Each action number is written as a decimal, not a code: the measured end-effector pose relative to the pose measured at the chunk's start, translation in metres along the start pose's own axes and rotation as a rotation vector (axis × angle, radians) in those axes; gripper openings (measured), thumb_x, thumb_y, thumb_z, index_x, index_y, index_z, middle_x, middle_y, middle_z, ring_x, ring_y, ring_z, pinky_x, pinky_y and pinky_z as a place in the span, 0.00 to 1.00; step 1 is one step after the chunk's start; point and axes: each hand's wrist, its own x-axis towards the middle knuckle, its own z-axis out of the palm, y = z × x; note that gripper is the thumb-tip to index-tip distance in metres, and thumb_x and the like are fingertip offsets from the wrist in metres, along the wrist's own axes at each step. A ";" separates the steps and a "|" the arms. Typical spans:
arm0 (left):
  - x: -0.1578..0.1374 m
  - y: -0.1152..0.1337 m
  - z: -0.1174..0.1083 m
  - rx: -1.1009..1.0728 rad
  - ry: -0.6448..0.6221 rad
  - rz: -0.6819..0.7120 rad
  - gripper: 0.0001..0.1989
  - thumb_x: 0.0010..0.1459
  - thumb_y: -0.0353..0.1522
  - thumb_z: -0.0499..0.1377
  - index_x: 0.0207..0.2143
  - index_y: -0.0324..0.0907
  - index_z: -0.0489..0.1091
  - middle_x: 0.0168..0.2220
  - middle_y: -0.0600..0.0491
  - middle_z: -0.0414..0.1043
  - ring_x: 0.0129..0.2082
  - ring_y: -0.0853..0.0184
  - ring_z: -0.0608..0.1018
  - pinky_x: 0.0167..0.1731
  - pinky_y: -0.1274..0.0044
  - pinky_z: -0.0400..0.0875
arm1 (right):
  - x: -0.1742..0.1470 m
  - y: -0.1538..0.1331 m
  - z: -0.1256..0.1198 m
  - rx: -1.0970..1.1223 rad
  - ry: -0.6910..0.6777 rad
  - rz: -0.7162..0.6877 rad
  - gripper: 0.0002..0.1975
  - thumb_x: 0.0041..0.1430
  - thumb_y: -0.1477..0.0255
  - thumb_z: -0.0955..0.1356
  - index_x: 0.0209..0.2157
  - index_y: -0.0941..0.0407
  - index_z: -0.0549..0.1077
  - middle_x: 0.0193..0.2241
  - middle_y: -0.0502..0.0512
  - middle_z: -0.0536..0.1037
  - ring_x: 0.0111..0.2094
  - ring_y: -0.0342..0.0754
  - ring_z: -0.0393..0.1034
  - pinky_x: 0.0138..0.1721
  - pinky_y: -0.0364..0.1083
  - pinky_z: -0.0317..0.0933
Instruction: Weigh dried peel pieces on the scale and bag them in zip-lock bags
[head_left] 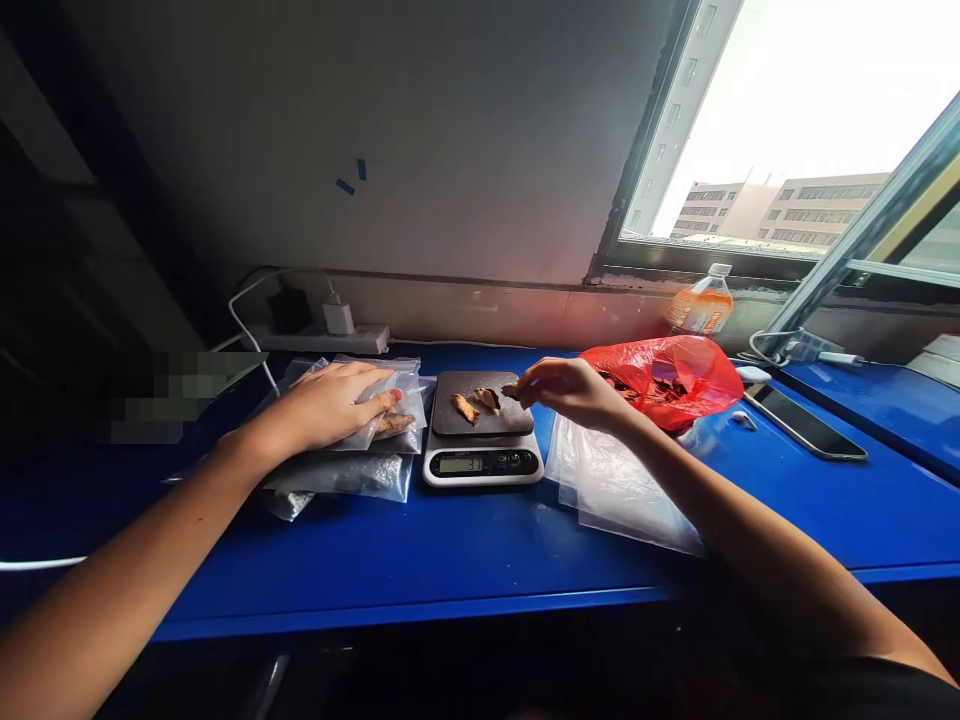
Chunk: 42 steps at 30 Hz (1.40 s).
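A digital kitchen scale (484,463) stands on the blue table, its display lit. Dried brown slices (466,408) lie on its dark weighing plate. Over the plate's right edge, my right hand (566,390) is closed in a pinch on another small dried slice (511,391). My left hand (337,405) rests flat, fingers stretched out, on a stack of clear plastic bags (375,475) left of the scale. A brown piece (394,425) shows inside the top bag. Beyond my right hand, a red plastic bag (697,375) stands open with dark dried pieces in it.
Flat clear bags (630,490) lie right of the scale, partly under my right forearm. Farther right are a phone (810,425) and a white earbud (743,421). An orange drink bottle (705,302) stands by the window. A power strip (367,340) with a charger sits at the back left.
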 end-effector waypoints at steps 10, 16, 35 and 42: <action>0.000 0.000 0.000 0.007 0.002 0.008 0.35 0.61 0.52 0.43 0.62 0.45 0.68 0.65 0.48 0.66 0.64 0.49 0.66 0.61 0.61 0.60 | 0.013 0.014 0.021 -0.171 0.018 0.032 0.07 0.53 0.75 0.68 0.32 0.54 0.79 0.34 0.54 0.83 0.36 0.49 0.77 0.38 0.47 0.69; 0.000 0.000 -0.001 0.032 -0.008 0.017 0.35 0.62 0.51 0.42 0.63 0.45 0.66 0.65 0.49 0.66 0.64 0.51 0.67 0.61 0.63 0.60 | 0.007 0.006 0.014 -0.277 0.147 -0.098 0.12 0.50 0.75 0.67 0.36 0.55 0.79 0.36 0.55 0.82 0.34 0.46 0.75 0.36 0.45 0.68; -0.003 -0.001 -0.001 0.016 0.007 0.048 0.35 0.63 0.53 0.42 0.63 0.46 0.66 0.64 0.48 0.66 0.63 0.52 0.67 0.60 0.63 0.61 | -0.037 0.048 -0.126 -0.841 0.978 0.300 0.13 0.46 0.76 0.63 0.26 0.60 0.80 0.24 0.61 0.79 0.31 0.51 0.73 0.46 0.48 0.60; -0.003 0.000 -0.001 0.021 -0.002 0.047 0.35 0.62 0.52 0.42 0.62 0.44 0.67 0.65 0.48 0.66 0.63 0.51 0.67 0.60 0.61 0.61 | -0.038 0.065 -0.134 -0.834 0.817 0.411 0.16 0.44 0.76 0.62 0.28 0.58 0.83 0.24 0.58 0.80 0.30 0.52 0.74 0.38 0.47 0.63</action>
